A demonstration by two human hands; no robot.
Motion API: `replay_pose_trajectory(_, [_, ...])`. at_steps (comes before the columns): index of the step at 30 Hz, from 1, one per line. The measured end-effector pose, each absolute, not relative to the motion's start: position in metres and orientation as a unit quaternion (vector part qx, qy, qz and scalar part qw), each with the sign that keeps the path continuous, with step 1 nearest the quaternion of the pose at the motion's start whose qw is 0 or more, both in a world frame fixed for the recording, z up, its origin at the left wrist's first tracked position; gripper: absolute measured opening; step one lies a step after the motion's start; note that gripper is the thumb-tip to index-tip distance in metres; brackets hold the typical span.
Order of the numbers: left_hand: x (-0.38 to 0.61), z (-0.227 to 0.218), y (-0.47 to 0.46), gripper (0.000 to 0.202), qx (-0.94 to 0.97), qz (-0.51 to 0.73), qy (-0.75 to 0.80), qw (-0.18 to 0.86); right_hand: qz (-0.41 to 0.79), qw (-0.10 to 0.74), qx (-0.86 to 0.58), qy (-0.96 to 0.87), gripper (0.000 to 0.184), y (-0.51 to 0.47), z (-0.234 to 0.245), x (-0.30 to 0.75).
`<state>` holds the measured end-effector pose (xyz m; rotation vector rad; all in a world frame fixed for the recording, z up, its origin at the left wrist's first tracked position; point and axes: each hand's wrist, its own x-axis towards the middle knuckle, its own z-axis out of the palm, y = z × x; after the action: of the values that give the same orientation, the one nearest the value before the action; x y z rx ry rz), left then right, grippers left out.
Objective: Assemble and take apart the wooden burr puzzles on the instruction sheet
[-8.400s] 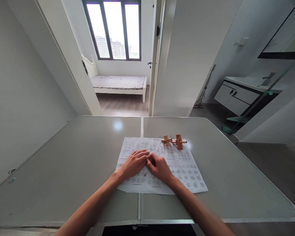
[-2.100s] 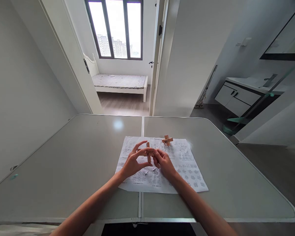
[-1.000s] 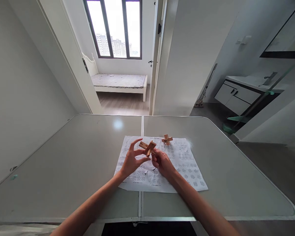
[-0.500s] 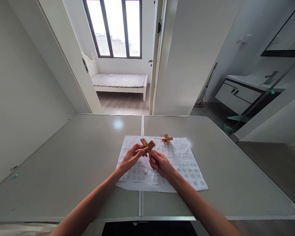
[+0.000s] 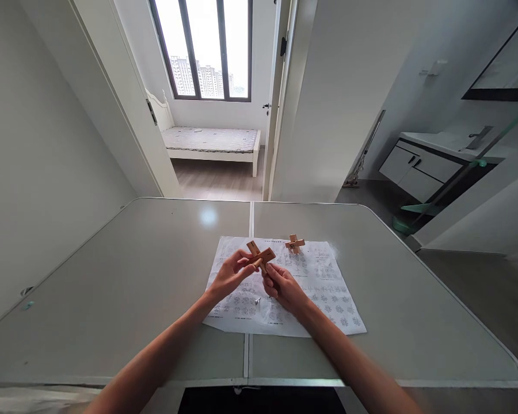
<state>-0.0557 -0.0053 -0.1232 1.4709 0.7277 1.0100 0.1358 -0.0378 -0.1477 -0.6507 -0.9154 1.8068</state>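
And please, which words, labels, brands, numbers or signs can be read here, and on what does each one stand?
None can be read with certainty.
Paper sheet: printed heading and captions, too small to read.
Held wooden cross, between left hand and right hand: small dark marks, unreadable.
Other wooden cross, on the sheet: a dark mark, too blurred to read.

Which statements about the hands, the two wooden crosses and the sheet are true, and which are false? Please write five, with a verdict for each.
1. The left hand and the right hand both hold the near cross. True.
2. The far cross is apart from both hands. True.
3. The sheet lies on the table. True.
4. The far cross is by the sheet's near edge. False: it is by the far edge.
5. The sheet is blank. False: printed figures cover much of it.
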Motion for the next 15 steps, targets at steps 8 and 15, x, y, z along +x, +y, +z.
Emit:
replay_pose_trajectory(8, [-0.0551,-0.1238,-0.0061,0.036,0.629,0.431,0.308,0.569,0.744,0.484,-0.27,-0.374,0.044,-0.0378,-0.1488,0.136])
replay_pose_trajectory(15, [-0.0557,-0.1255,-0.0058,0.032,0.642,0.419,0.299,0.568,0.733,0.49,-0.281,-0.378,0.046,-0.0375,-0.1514,0.136])
